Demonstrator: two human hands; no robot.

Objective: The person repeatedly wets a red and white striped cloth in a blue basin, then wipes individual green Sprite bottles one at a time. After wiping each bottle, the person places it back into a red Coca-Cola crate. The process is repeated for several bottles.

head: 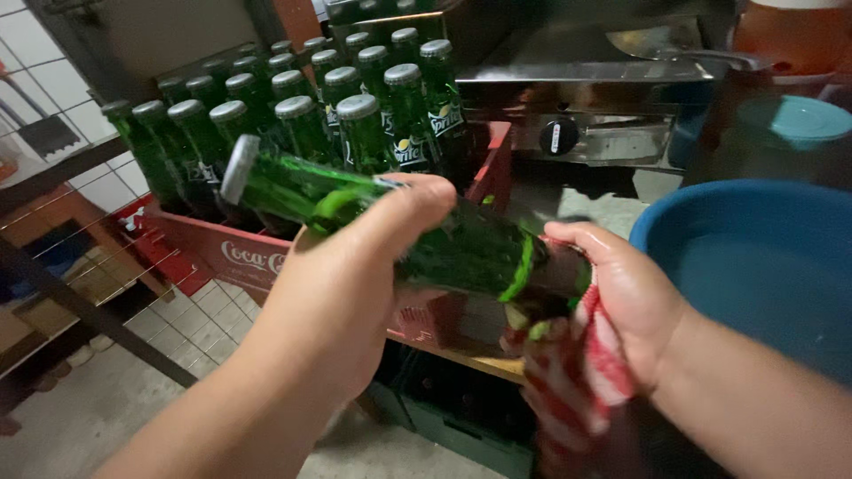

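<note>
My left hand (355, 275) grips a green glass bottle (461, 248) around its neck and shoulder. The bottle lies almost sideways, its metal cap pointing left. At the bottle's base, my right hand (621, 302) presses a red-and-white striped cloth (577, 381) against the glass. The cloth hangs down below the hand. Behind the bottle stands a red plastic crate (222, 248) holding several upright capped green bottles (355, 106).
A blue basin (763, 257) sits at the right. Behind it are a stainless steel appliance with a black knob (559, 135), a teal lid (803, 120) and an orange container (790, 35). A dark crate (461, 417) sits below. A metal rack (62, 266) and tiled floor lie left.
</note>
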